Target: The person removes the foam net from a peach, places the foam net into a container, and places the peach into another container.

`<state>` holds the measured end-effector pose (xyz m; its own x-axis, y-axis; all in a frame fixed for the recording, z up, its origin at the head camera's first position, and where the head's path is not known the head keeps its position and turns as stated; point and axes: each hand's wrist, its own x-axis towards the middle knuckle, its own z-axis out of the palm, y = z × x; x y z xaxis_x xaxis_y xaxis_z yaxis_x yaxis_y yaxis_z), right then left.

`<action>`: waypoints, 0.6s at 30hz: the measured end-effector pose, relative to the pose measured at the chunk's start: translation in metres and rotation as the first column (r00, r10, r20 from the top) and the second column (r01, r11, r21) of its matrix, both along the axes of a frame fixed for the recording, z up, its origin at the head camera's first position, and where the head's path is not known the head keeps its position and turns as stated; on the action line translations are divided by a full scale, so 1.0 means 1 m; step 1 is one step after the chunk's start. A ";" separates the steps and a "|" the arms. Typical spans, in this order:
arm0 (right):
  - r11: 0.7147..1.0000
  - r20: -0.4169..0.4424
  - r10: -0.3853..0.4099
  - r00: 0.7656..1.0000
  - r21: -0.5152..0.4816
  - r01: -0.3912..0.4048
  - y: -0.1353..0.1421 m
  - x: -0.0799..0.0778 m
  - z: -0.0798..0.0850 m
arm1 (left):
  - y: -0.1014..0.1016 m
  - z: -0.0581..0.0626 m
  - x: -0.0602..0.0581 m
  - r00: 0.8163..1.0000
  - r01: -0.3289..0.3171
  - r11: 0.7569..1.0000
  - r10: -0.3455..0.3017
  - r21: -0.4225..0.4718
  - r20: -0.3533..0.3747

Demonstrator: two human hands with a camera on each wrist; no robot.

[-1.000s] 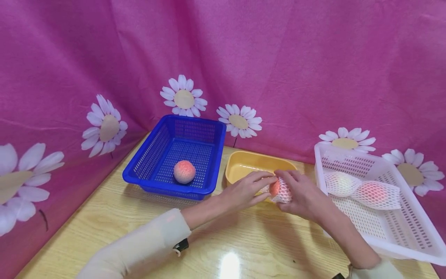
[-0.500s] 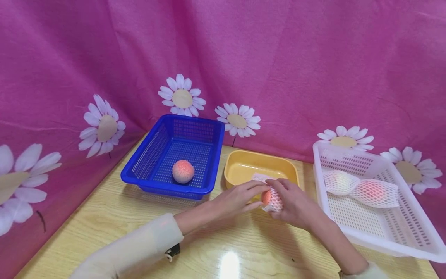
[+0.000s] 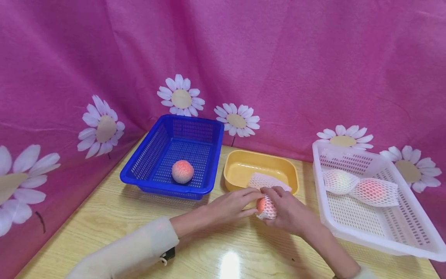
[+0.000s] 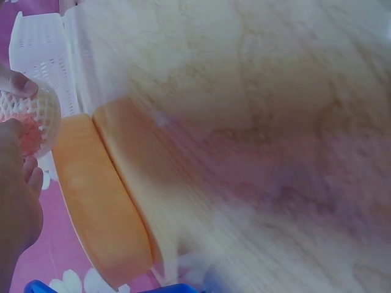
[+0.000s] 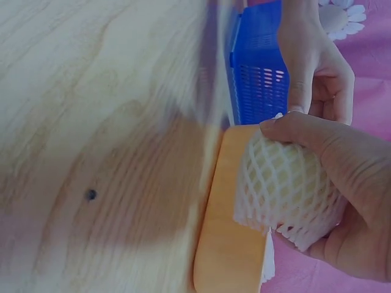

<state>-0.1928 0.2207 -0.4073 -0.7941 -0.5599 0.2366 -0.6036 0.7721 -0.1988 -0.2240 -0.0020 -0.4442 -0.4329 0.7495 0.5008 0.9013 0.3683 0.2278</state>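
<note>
A peach (image 3: 260, 205) in a white foam net sleeve (image 3: 270, 209) is held between my two hands, at the front rim of the yellow container. My right hand (image 3: 290, 211) grips it through the sleeve, thumb and fingers curled round the mesh. From the left, my left hand (image 3: 228, 207) pinches the bare end of the peach where it shows at the sleeve's opening. In the right wrist view the sleeve (image 5: 290, 183) covers most of the fruit, with my left hand (image 5: 314, 70) beyond it. The left wrist view shows the pink peach (image 4: 29, 135) between the fingers.
Behind the hands sits the yellow container (image 3: 240, 164), with a loose foam net (image 3: 266, 181) inside it. A blue basket (image 3: 134, 180) at left holds one bare peach (image 3: 182, 171). In the white basket (image 3: 362, 236) at right lie two sleeved peaches (image 3: 373, 191).
Both hands have come nearer and slightly left with the sleeved peach. The loose foam net in the yellow container, mostly covered by the hands before, now shows.
</note>
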 end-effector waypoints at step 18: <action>0.999 0.014 0.043 0.999 -0.033 -0.042 -0.012 -0.004 -0.029 | -0.012 -0.016 -0.001 0.999 0.010 0.998 -0.008 -0.066 0.032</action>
